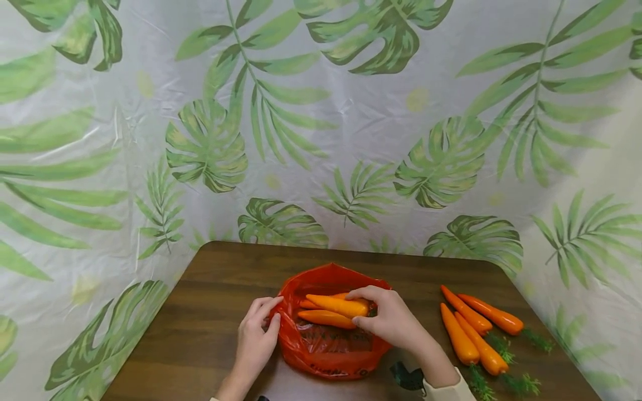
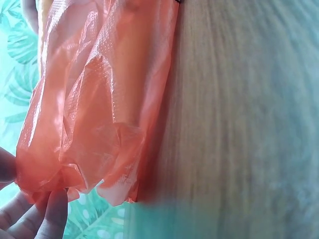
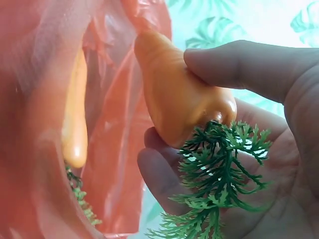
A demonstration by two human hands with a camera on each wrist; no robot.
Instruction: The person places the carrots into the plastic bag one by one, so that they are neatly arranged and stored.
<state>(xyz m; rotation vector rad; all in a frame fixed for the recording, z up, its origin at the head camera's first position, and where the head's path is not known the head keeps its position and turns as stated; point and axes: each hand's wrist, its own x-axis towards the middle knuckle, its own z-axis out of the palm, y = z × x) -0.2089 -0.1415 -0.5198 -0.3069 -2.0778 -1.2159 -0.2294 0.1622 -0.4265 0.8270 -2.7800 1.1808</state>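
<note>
A red plastic bag [image 1: 296, 359] lies with its mouth open on the table, and several orange carrots are inside it. My right hand [image 1: 393, 320] reaches over the bag's right side, holding a carrot [image 3: 174, 94] by its thick end between thumb and fingers. Green leaves [image 3: 214, 174] hang from that end over the palm in the right wrist view. Beneath it in the bag lies another carrot [image 1: 326, 319]. On the left, my left hand [image 1: 256, 334] pinches the bag's rim; its fingertips [image 2: 54, 211] meet the crumpled edge in the left wrist view.
Several more carrots [image 1: 460, 340] with green tops lie on the wooden table [image 1: 200, 312], to the right of the bag. A leaf-patterned sheet [image 1: 351, 139] hangs behind the table. By the right wrist there is a black object [image 1: 406, 377].
</note>
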